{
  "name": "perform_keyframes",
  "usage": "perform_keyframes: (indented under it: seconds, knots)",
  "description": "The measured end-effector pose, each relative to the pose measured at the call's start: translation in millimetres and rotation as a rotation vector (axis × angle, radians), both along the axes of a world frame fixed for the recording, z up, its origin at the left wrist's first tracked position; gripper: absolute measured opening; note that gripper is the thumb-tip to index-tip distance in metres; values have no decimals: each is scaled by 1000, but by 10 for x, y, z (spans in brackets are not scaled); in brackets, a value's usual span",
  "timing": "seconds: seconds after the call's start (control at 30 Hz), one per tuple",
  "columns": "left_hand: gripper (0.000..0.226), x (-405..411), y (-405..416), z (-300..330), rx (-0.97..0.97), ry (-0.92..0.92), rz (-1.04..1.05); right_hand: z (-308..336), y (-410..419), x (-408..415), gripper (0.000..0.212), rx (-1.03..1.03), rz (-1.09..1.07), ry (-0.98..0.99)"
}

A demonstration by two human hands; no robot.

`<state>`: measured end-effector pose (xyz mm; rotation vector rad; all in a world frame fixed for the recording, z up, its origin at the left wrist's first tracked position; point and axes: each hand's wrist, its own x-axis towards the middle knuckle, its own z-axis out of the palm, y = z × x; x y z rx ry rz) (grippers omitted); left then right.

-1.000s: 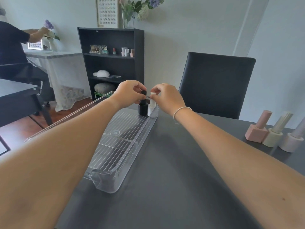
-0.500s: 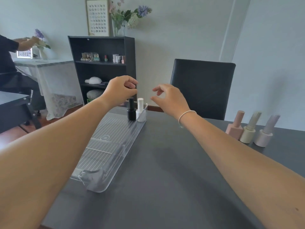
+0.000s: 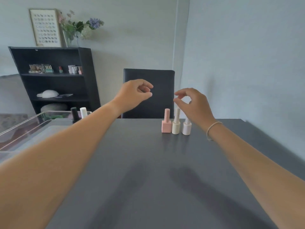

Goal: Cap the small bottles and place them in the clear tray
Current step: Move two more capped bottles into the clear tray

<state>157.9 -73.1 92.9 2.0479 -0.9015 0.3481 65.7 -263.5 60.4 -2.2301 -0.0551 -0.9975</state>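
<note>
Three capped small bottles stand in a row near the far edge of the dark table: a pink square bottle (image 3: 166,123), a cream bottle (image 3: 176,124) and a pale lilac bottle (image 3: 186,128). My right hand (image 3: 194,104) hovers just above the cream and lilac ones, fingers curled and apart, holding nothing. My left hand (image 3: 134,95) is in the air to the left of the row, empty, with thumb and fingers loosely curled. The clear tray (image 3: 24,129) lies at the left, with a black bottle (image 3: 74,114) and a white bottle (image 3: 83,112) standing at its far end.
A black chair (image 3: 148,93) stands behind the table's far edge (image 3: 214,119). A dark bookshelf (image 3: 54,80) with small bottles is at the back left. A wall is close on the right.
Both hands let go of the black and white bottles in the tray and moved right. The view swung right, and my right hand now hovers over the three bottles.
</note>
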Motion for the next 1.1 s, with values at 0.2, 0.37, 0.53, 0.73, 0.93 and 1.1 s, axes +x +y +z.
perform_keyframes:
  seconds: [0.2,0.37,0.53,0.73,0.93,1.1]
  knots:
    - [23,-136,-636,-106,127,-3,-74,-181,-485,-132,20,51,-64,72]
    - [26,-129,-833,-231,196,46,-110,-314,-555,-51,21,59,-46,120]
    - [19,-99,-887,-315,190,68,-114,-355,-542,32,16,64,-11,149]
    - [13,-66,-884,-350,186,49,-91,-362,-535,72,8,68,-44,112]
    - [14,-59,-880,-360,157,49,-91,-366,-520,81,6,102,-55,99]
    - [13,-120,-864,-314,151,19,-107,-364,-541,36,6,111,-62,92]
